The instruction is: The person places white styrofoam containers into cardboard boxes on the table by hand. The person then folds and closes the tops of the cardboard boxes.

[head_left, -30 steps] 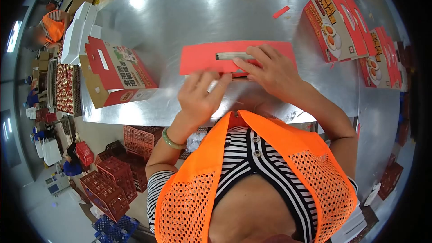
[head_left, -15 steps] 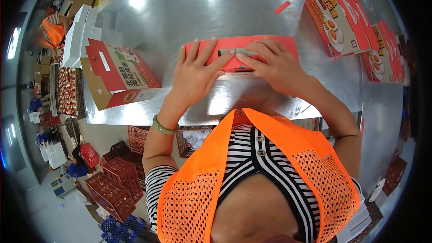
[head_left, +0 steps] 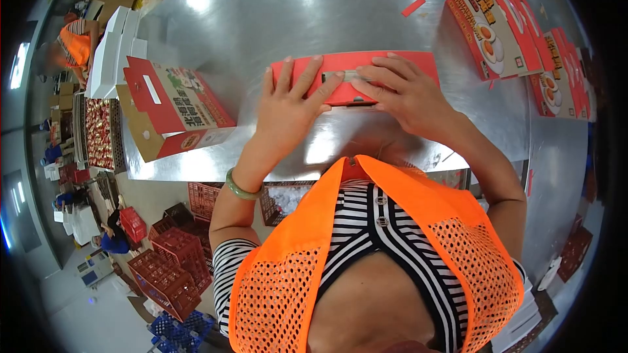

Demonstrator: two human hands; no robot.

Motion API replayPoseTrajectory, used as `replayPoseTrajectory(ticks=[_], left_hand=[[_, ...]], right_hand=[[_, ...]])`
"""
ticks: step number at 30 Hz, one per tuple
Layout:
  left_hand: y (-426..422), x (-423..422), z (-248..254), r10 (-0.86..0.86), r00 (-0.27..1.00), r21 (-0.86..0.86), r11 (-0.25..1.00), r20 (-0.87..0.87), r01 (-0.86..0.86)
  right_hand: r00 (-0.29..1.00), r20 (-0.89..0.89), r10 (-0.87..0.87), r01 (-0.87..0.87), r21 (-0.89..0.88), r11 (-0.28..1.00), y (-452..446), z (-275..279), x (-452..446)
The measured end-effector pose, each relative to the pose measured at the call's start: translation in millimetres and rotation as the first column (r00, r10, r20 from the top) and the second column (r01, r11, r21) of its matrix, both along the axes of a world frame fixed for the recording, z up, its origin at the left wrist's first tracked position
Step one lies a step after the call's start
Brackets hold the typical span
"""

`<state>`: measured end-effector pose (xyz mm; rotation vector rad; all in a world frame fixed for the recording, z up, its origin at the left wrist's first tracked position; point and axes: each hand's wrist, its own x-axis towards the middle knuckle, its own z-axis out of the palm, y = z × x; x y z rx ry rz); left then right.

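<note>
A red carton lies on the metal table right in front of me, with a narrow slot across its top where a pale strip shows. My left hand rests on the carton's left part, fingers spread over the top and thumb stretched towards the slot. On the right part lies my right hand, its fingers apart and slightly bent, with the tips near the slot. Both hands press on the top panel without wrapping round the carton. The carton's sides and contents are hidden.
To the left stands an open-ended red printed carton, with white boxes behind it. Finished-looking egg-picture cartons stand at the right. Red cardboard scraps lie on the metal table. Red crates stand on the floor at left.
Both hands stay on the red carton and shift slightly. The pale edge along the carton's front shows less now, and the top panel sits a little lower there.
</note>
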<state>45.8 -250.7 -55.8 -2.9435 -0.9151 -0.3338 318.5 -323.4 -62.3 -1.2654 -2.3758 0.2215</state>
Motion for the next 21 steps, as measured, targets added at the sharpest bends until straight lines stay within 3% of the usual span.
replayPoseTrajectory(ticks=[3, 6, 8, 9, 12, 14, 15, 16, 18, 19, 21], left_hand=[[-7.6, 2.5, -8.6, 0.013, 0.999, 0.059, 0.998, -0.044, -0.01], [-12.8, 5.1, -11.8, 0.047, 0.998, -0.017, 0.999, -0.03, -0.048], [-10.8, 4.4, -16.4, 0.037, 0.997, 0.008, 0.999, -0.062, -0.037], [-16.4, 2.3, -20.6, 0.039, 0.997, 0.003, 0.999, -0.065, -0.039], [-9.7, 7.9, -31.0, 0.035, 0.998, 0.042, 0.998, 0.051, -0.037], [-13.2, 11.5, -34.6, 0.081, 0.995, 0.034, 0.996, 0.063, -0.084], [-13.9, 14.8, -35.5, 0.09, 0.993, 0.034, 0.995, 0.072, -0.092], [-14.8, 17.5, -35.6, 0.125, 0.99, 0.075, 0.989, 0.063, -0.129], [-15.2, 19.2, -37.2, 0.156, 0.987, 0.11, 0.981, 0.048, -0.16], [-13.9, 19.4, -38.4, 0.161, 0.986, 0.13, 0.978, 0.034, -0.164], [-14.7, 19.1, -38.6, 0.169, 0.985, 0.149, 0.974, 0.014, -0.169]], right_hand=[[0.999, 0.031, 0.008, -0.009, 0.018, 1.0, -2.4, -7.5, 2.5], [0.996, 0.082, 0.042, -0.046, 0.056, 0.997, -5.0, -13.7, 1.8], [0.937, 0.334, -0.1, 0.021, 0.232, 0.973, -5.5, -22.0, -5.0], [0.938, 0.332, -0.096, 0.019, 0.226, 0.974, -11.3, -24.9, -12.4], [0.969, 0.184, -0.163, 0.102, 0.304, 0.947, -9.2, -35.4, -22.8], [0.975, -0.219, -0.027, 0.128, 0.458, 0.88, -10.8, -47.2, -22.4], [0.983, -0.183, 0.03, 0.081, 0.57, 0.817, -12.7, -46.8, -22.3], [0.983, -0.178, 0.037, 0.072, 0.568, 0.82, -14.4, -48.0, -26.4], [0.986, -0.07, -0.154, 0.166, 0.578, 0.799, -17.4, -53.5, -40.2], [0.986, -0.07, -0.153, 0.165, 0.575, 0.801, -16.6, -51.0, -44.5], [0.947, -0.066, -0.314, 0.305, 0.49, 0.817, -15.3, -44.7, -51.4]])
